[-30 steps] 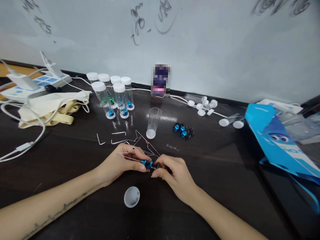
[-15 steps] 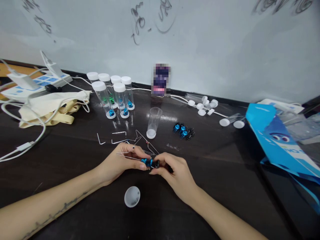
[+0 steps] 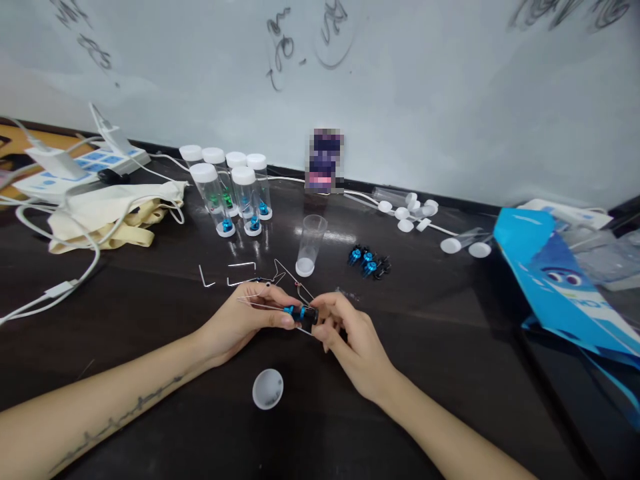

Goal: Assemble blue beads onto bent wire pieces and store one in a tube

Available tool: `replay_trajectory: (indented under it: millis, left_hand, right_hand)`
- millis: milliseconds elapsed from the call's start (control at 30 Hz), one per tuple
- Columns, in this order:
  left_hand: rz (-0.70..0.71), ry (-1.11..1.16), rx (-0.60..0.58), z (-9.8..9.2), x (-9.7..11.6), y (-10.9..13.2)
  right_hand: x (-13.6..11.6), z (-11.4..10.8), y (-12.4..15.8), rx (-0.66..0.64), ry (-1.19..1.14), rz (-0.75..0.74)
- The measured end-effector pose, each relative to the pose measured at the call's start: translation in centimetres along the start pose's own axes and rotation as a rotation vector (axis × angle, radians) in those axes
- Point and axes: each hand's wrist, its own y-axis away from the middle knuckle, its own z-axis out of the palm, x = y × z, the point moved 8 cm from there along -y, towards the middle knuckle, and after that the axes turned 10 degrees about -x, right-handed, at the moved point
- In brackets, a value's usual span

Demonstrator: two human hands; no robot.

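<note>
The left hand (image 3: 250,319) pinches a blue-and-black part (image 3: 303,313) above the dark table (image 3: 200,427), its black end now more exposed as the right hand (image 3: 356,340) shifts, grip unclear, so the left apparently bears it.

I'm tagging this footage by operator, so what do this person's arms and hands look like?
Both the left hand and right hand are ungloved, with no sleeves or wristwear in view. A dark, jagged line marking runs along the left forearm.
</note>
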Motion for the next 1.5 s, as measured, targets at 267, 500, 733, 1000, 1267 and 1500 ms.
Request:
replay_trajectory:
  millis: [267,500,733,1000,1267,1500]
  left_hand:
    - [0.021,-0.005,-0.016,0.3,0.3,0.1]
    - [0.058,0.011,-0.010,0.2,0.5,-0.1]
    - [0.092,0.020,-0.010,0.1,0.9,0.1]
    - [0.115,-0.005,0.011,0.1,1.3,0.1]
    - [0.097,-0.078,0.021,0.6,1.4,0.1]
    - [0.079,-0.043,0.052,0.7,1.1,0.0]
  right_hand:
    - [-0.9,0.3,0.3,0.055,0.164,-0.051]
    - [-2.2,0.4,0.3,0.110,0.313,-0.166]
    - [-2.4,0.6,-0.5,0.077,0.336,-0.149]
    - [-1.6,0.4,-0.6,0.084,0.196,-0.125]
    - [-1.5,0.0,-0.3,0.071,0.031,-0.127]
    - [-0.8,-0.3,-0.4,0.055,-0.066,-0.110]
